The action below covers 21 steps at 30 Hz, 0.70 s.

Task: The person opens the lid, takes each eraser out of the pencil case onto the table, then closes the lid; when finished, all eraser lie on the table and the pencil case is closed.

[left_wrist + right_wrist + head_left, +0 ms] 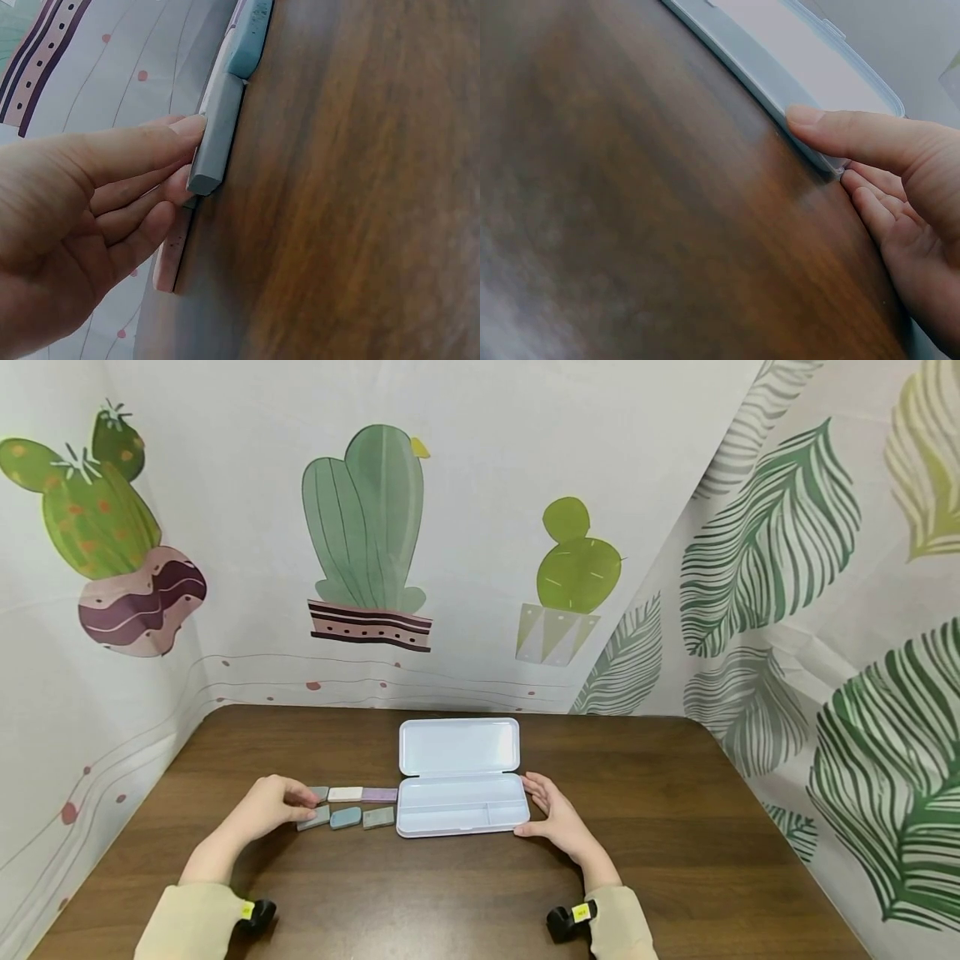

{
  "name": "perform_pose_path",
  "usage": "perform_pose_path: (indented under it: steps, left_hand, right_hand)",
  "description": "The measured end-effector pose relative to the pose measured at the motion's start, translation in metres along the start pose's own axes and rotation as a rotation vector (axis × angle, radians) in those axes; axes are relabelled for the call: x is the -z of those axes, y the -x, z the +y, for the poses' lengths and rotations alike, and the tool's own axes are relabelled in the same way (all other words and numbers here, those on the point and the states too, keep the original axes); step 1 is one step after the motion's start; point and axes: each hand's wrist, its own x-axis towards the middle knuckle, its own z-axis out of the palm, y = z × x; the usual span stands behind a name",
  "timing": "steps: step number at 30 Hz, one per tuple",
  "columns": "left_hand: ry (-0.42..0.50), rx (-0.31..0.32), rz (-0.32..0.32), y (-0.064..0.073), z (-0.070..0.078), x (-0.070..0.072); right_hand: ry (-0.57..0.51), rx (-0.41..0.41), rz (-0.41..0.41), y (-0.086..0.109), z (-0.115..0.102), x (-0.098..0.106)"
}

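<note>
My left hand (266, 810) pinches a small flat grey block (217, 135) at the left end of the front row. Its thumb lies on the block, with the other fingertips by the block's end. Beside that block are a blue rounded block (346, 817) and a grey-green block (378, 817). Behind them lie a white block (345, 794), a lilac block (380, 795) and another grey one (320, 793), partly covered by my fingers. My right hand (553, 814) holds the right end of a pale blue open pencil case (450, 822), thumb at its front corner (817, 150).
The case's lid (459, 746) leans back toward the wall; its tray has a long divider and a short one. In the left wrist view a pink block (171, 259) lies beyond the fingers. A printed cloth (480, 527) hangs behind the brown table (450, 902).
</note>
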Motion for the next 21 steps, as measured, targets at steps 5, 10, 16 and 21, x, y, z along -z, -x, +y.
perform_pose_path:
  steps: [5,10,16,21]
  left_hand:
    - [0.046,-0.013,0.041,-0.002,0.001,-0.002]
    - [0.059,-0.03,0.099,-0.007,0.003,-0.005]
    - [0.099,-0.025,0.162,-0.018,0.008,-0.012]
    - [0.116,-0.004,0.219,-0.031,0.016,-0.02]
  right_hand:
    - [-0.017,-0.003,-0.002,0.0,-0.001,0.0]
    - [-0.013,-0.009,0.0,0.0,0.0,0.0]
    - [-0.016,-0.003,0.002,-0.001,0.003,0.0]
    - [-0.017,0.003,-0.003,-0.001,0.002,0.0]
